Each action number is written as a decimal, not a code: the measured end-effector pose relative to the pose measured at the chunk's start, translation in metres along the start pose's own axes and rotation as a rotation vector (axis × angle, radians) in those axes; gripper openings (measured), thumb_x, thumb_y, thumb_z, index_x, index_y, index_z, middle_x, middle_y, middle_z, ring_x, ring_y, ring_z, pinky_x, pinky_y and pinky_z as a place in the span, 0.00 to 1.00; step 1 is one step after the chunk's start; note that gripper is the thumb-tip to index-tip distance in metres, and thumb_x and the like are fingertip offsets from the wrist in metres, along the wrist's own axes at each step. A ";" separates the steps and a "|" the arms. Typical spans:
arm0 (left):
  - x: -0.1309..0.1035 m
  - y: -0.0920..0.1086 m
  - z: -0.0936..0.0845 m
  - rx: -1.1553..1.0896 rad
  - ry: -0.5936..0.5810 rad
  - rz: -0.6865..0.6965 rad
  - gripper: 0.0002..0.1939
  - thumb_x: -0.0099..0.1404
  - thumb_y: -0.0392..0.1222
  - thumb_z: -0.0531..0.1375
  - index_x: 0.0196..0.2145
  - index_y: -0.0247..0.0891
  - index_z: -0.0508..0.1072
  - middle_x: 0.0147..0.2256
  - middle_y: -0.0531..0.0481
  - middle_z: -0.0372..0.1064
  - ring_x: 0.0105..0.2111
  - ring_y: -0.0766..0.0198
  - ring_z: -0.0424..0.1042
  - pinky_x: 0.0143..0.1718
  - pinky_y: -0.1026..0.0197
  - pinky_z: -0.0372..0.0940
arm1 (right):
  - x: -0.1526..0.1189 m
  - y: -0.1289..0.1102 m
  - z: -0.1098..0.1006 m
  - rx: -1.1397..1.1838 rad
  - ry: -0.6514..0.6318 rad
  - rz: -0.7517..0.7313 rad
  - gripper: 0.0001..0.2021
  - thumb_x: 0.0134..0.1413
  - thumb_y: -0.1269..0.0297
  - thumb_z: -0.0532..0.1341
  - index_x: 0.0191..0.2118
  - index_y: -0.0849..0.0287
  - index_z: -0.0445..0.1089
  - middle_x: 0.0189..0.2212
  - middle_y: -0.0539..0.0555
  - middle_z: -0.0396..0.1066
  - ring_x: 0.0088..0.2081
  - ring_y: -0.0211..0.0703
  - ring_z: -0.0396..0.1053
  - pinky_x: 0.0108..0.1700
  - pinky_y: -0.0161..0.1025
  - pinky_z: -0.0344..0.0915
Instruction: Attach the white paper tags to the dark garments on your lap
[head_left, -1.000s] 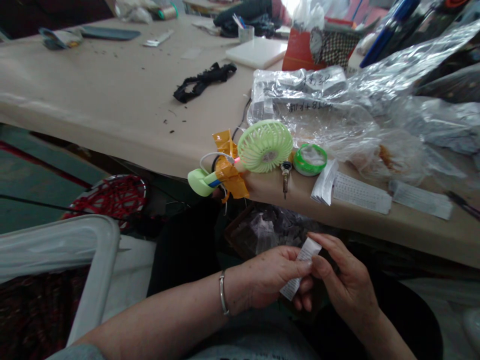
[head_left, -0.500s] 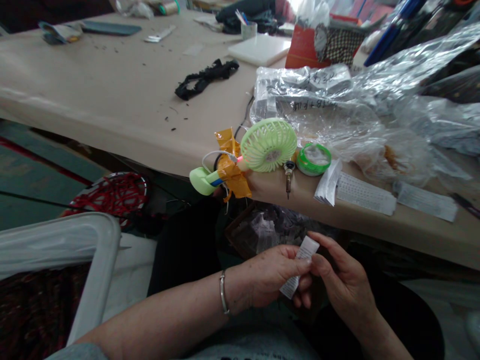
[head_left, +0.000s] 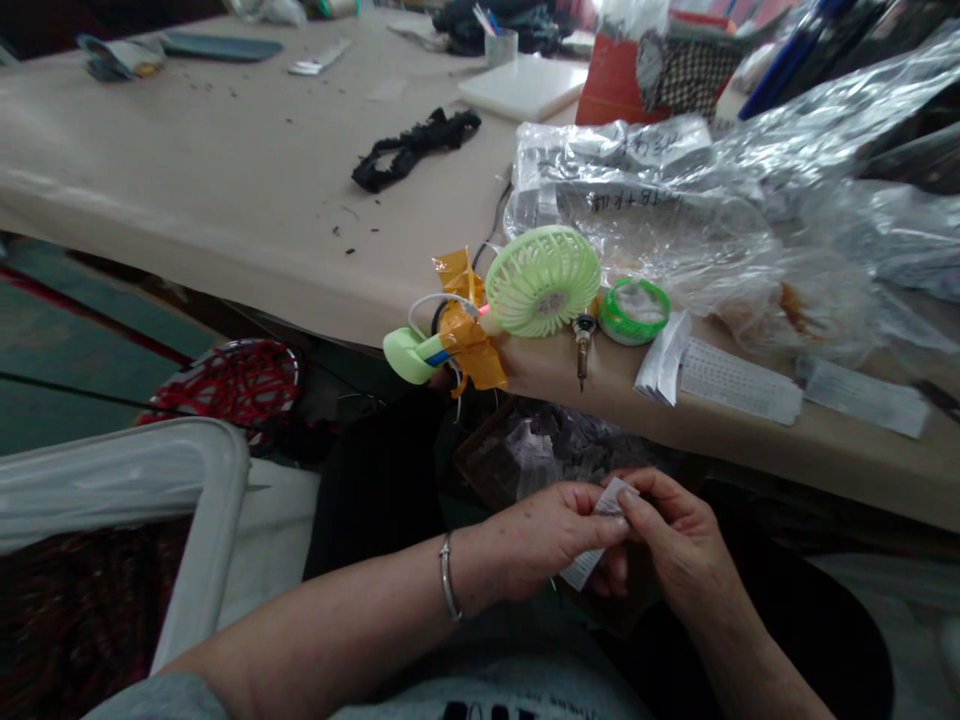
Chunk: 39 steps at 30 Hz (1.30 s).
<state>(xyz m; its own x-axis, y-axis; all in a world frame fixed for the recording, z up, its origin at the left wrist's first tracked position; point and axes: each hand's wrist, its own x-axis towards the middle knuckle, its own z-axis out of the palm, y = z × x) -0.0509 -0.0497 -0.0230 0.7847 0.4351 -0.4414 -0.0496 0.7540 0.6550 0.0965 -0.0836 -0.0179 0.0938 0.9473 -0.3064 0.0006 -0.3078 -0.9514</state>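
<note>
My left hand (head_left: 559, 540), a metal bangle on its wrist, pinches a small white printed label (head_left: 583, 568) between thumb and fingers. The label is held over my lap, below the table edge. My right hand (head_left: 671, 530) has its thumb and index finger closed on the label's upper end. Its other fingers are curled and partly hidden. Above the hands, on the table's edge, lie a folded stack of white labels (head_left: 662, 360) and a printed label strip (head_left: 739, 382).
A green fan (head_left: 544, 285) is fixed to the table edge with orange tape (head_left: 472, 345). A pointed metal tool (head_left: 582, 355) juts out beside a green-rimmed tub (head_left: 634, 312). Clear plastic bags (head_left: 637, 215) cover the right side. A white bin (head_left: 225, 500) stands at left.
My right thumb and index finger have come together on the upper end of the label; before, the index finger was stretched out past it. The view has shifted slightly.
</note>
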 end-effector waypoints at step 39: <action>-0.034 -0.026 0.020 -0.268 0.119 -0.063 0.14 0.58 0.51 0.60 0.31 0.35 0.68 0.19 0.57 0.60 0.18 0.70 0.65 0.20 0.68 0.59 | -0.036 0.014 0.006 -0.120 0.030 -0.037 0.10 0.53 0.56 0.62 0.38 0.57 0.71 0.27 0.51 0.75 0.26 0.39 0.73 0.27 0.32 0.70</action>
<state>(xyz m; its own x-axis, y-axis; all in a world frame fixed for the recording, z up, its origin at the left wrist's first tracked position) -0.0638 -0.0943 -0.0126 0.7145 0.4258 -0.5551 -0.1767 0.8775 0.4458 0.0875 -0.1214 -0.0206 0.1210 0.9557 -0.2683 0.1235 -0.2827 -0.9512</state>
